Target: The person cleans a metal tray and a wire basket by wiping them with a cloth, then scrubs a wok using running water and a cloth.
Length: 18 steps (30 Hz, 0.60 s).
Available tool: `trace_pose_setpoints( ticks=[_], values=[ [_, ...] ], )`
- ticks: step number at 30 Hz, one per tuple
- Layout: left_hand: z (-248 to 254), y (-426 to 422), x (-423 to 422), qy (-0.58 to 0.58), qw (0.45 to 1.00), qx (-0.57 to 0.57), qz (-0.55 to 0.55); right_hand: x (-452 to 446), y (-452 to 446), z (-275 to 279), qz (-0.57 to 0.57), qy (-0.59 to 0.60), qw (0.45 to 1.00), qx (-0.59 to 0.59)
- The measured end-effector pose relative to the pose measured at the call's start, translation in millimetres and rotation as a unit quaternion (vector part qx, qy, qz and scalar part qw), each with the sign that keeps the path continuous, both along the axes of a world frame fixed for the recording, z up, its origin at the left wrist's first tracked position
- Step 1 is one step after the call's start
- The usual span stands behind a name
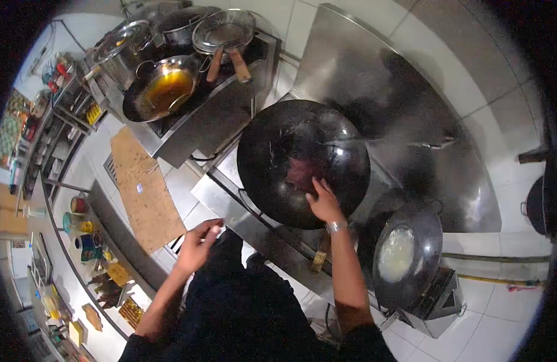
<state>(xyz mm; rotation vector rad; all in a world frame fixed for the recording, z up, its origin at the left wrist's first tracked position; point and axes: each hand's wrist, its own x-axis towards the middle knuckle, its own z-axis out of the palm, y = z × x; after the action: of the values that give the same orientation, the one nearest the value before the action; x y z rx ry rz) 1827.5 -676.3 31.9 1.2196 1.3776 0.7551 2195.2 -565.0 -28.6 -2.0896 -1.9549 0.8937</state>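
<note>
Inside a large black wok [263, 142], my right hand [325, 204] presses its fingertips on the near edge of a dark red patch that looks like a cloth [301, 173]. The cloth lies crumpled against the bottom of the wok, its outline hard to make out. A watch or bracelet [336, 226] circles my right wrist. Away to the left, my left hand [198, 246] hangs in the air near the front edge of the stove, fingers loosely curled with nothing visible in them.
At upper left, a pan of amber oil [166, 90], a lidded pot [124, 51] and wooden-handled strainers [225, 36] crowd another stove. A smaller wok with whitish liquid [396, 254] stands right. Cardboard [145, 190] lies on the floor; shelves [103, 301] with jars line the left.
</note>
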Motion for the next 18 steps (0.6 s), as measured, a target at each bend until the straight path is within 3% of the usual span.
trace_pose_setpoints(
  ticks=[3,5,6,8,10,12,13,14,16,18],
  values=[
    [25.2,15.3,27.8,-0.108,0.993,-0.027,-0.032,-17.5,54.5,-75.8,0.026,-0.112,0.988,-0.099],
    [32.4,17.3,41.5,-0.179,0.981,-0.067,-0.041,-22.3,80.0,-97.3,0.066,-0.229,0.971,-0.008],
    [32.7,21.2,45.7,-0.223,0.971,-0.073,-0.052,-26.7,93.4,-112.3,0.067,-0.229,0.971,-0.007],
    [36.2,35.3,52.4,-0.243,0.963,-0.097,-0.071,-35.9,108.6,-133.4,-0.050,-0.256,0.961,0.094],
    [33.8,61.3,61.2,-0.230,0.964,-0.098,-0.095,-32.6,119.7,-134.8,-0.020,-0.243,0.962,0.123],
    [27.6,87.6,75.2,-0.281,0.942,-0.176,-0.056,-10.6,123.2,-123.2,0.068,-0.178,0.964,0.184],
    [30.8,102.0,81.8,-0.311,0.921,-0.229,-0.055,-4.0,120.0,-115.9,0.006,-0.188,0.944,0.273],
    [27.5,115.2,89.6,-0.311,0.921,-0.227,-0.062,-1.9,123.2,-101.7,0.000,-0.191,0.942,0.275],
    [1.9,144.1,110.2,-0.423,0.844,-0.326,-0.045,-1.2,133.6,-69.8,-0.119,-0.012,0.991,0.065],
    [-28.1,175.8,142.2,-0.438,0.818,-0.372,-0.020,-2.2,138.0,-49.0,-0.133,0.010,0.986,0.095]
  ],
)
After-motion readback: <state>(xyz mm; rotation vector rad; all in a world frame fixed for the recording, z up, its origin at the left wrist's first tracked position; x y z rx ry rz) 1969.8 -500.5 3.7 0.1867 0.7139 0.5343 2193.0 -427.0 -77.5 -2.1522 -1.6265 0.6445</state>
